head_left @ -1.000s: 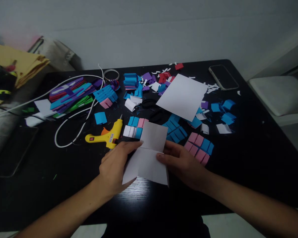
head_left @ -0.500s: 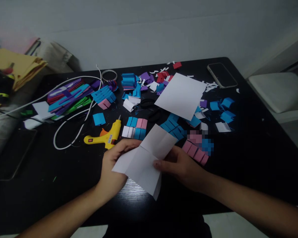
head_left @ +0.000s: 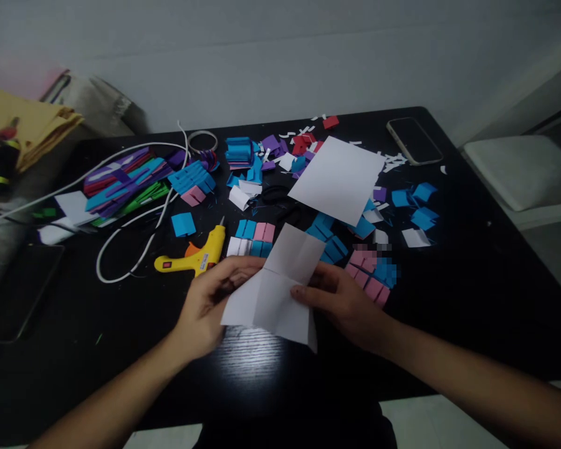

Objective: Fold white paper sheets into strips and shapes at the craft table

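A white sheet of paper (head_left: 280, 293) with crossing creases is held up over the near part of the table, its lower edges bent. My right hand (head_left: 350, 305) grips its right side, thumb on the front face and fingers behind. At the left edge my left hand (head_left: 210, 305) holds the paper, with its fingertips hidden behind it. Just beyond lie folded blue, pink and white paper pieces (head_left: 255, 232). A yellow glue gun (head_left: 191, 259) lies beyond my left hand. Pink folded pieces (head_left: 376, 290) lie beyond my right hand.
A flat white sheet (head_left: 339, 178) rests over coloured scraps on the black table (head_left: 472, 324). A white cable (head_left: 100, 249) loops at left near bundled paper strips (head_left: 126, 184). Dark scissors (head_left: 278, 194) lie mid-table. A phone (head_left: 414, 142) lies at back right; another dark device (head_left: 23, 293) is at left.
The creased paper has turned slightly between my hands, its lower corner rising and shifting right. Both hands keep hold of it. The whole view has shifted slightly.
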A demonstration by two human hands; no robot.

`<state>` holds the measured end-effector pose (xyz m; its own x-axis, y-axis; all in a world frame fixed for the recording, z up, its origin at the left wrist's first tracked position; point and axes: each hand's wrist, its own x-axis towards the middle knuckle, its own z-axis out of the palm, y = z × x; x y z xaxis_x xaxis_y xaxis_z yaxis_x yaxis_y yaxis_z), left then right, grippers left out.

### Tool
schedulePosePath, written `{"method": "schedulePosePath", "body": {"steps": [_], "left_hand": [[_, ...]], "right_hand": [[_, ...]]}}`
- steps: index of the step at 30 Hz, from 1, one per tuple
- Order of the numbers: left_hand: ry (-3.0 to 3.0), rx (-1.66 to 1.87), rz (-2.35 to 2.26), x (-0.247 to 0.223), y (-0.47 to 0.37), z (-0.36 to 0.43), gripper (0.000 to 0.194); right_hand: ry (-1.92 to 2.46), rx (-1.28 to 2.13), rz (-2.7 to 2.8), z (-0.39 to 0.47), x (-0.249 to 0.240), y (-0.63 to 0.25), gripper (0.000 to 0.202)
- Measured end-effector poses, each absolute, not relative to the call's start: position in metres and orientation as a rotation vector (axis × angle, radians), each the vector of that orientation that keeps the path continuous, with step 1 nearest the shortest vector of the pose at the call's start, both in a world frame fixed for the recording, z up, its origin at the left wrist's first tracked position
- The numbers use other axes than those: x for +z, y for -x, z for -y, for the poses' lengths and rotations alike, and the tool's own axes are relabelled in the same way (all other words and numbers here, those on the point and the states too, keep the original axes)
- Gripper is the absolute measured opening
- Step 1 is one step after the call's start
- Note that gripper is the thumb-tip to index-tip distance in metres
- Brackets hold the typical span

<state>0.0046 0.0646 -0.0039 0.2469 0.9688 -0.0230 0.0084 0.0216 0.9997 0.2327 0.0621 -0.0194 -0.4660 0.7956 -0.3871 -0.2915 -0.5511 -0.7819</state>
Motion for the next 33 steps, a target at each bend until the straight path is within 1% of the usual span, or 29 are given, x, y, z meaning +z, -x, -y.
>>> {"method": "schedulePosePath", "body": {"steps": [2,3,4,6,10,12,22,33], "left_hand": [[-1.187,0.875,-0.976,-0.006,0.004,-0.074,0.046],[-1.1,0.859,-0.972,-0.007,0.006,-0.077,0.05],[-1.034,0.849,-0.955,-0.008,0.008,-0.079,0.049],[-1.002,0.819,-0.966,-0.01,0.005,-0.077,0.04],[-1.179,0.772,-1.056,-0.009,-0.012,-0.063,0.015],[-1.234,0.786,-1.104,-0.009,-0.018,-0.059,0.009],[-1.308,0.856,-1.228,-0.009,-0.015,-0.062,0.015],[-1.516,0.963,-1.366,-0.012,-0.014,-0.058,0.006]], "right_hand": [[1.059,1.994,0.868,-0.065,-0.018,-0.234,0.035],[1.086,1.959,0.885,-0.066,-0.018,-0.235,0.035],[1.109,1.927,0.909,-0.066,-0.018,-0.235,0.035],[1.125,1.875,0.964,-0.065,-0.019,-0.235,0.036],[1.105,1.834,1.08,-0.06,-0.018,-0.234,0.032],[1.13,1.805,1.124,-0.059,-0.016,-0.234,0.029],[1.173,1.827,0.994,-0.067,-0.019,-0.235,0.027],[1.225,1.745,1.02,-0.069,-0.016,-0.239,0.024]]}}
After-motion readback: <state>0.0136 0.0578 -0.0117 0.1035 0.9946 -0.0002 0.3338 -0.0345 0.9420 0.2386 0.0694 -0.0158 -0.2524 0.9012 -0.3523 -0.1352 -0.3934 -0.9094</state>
